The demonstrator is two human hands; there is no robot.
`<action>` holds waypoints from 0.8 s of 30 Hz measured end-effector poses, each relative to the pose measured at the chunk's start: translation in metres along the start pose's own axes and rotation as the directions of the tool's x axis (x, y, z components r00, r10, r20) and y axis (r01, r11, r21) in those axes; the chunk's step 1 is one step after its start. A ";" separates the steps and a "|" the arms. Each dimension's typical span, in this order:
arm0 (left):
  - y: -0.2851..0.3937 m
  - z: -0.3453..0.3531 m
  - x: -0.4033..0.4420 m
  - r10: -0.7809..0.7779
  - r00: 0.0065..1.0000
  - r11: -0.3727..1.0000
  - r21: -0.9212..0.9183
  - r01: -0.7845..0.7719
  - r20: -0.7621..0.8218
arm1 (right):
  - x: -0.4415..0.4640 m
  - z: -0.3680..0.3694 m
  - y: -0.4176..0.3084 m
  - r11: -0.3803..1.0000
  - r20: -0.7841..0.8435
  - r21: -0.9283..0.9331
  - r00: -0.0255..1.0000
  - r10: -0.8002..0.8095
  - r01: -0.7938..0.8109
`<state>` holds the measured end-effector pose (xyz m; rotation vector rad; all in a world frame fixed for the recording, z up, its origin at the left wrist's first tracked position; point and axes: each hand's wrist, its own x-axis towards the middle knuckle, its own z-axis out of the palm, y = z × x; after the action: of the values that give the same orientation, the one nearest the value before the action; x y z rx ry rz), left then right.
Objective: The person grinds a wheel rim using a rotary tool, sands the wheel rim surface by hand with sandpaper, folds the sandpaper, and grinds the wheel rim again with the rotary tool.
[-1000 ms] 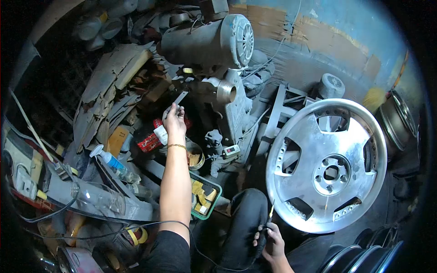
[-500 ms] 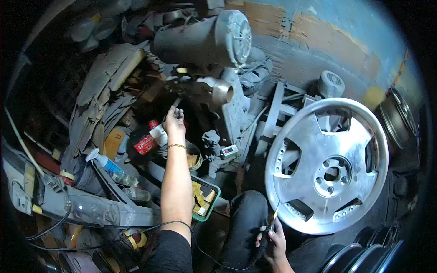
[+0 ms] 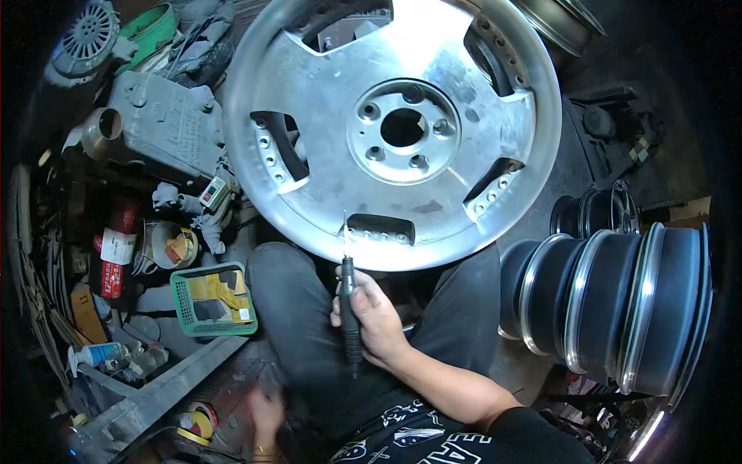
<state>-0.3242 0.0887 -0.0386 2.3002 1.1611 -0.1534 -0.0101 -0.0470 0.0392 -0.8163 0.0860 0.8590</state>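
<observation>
My right hand [image 3: 372,315] is closed around a black rotary tool handpiece [image 3: 350,309] with ribbed ends, held upright in front of my lap. Its thin bright bit [image 3: 345,232] points up at the lower edge of a large bare-metal wheel rim [image 3: 325,155]. The bit overlaps the rim beside the bottom opening; whether it touches, I cannot tell. At the lower left, my left hand [image 3: 267,410] hangs low beside my thigh, smeared by motion, so its fingers and anything in them cannot be made out.
Several dark wheels with shiny lips [image 3: 618,309] are lined up at the right. Left of my knee lies a green basket [image 3: 185,329] of yellow and dark pads. A grey metal beam [image 3: 154,394], a tub [image 3: 158,246] and a small switch box [image 3: 213,193] are also on the left.
My head view has swung right and down onto the rim. My left hand has drawn back from the dark machinery toward my body. My right hand still holds the handpiece near the rim.
</observation>
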 end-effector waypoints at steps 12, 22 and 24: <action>0.193 -0.121 -0.063 0.271 0.950 0.376 -0.925 0.046 0.158 | -0.005 -0.009 0.010 0.936 0.093 0.346 0.995 0.032 -0.063; 0.245 -0.047 0.023 0.142 0.915 0.527 -0.811 0.252 0.377 | -0.016 -0.023 0.000 0.937 0.093 0.350 0.995 -0.042 0.007; 0.251 -0.046 0.024 -0.012 0.936 0.700 -0.666 0.258 0.351 | -0.017 -0.027 0.004 0.953 0.131 0.303 0.990 -0.054 0.012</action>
<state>-0.1220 0.0111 0.0987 1.4369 0.9864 -0.1067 -0.0179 -0.0749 0.0242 -0.4690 0.0789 0.8435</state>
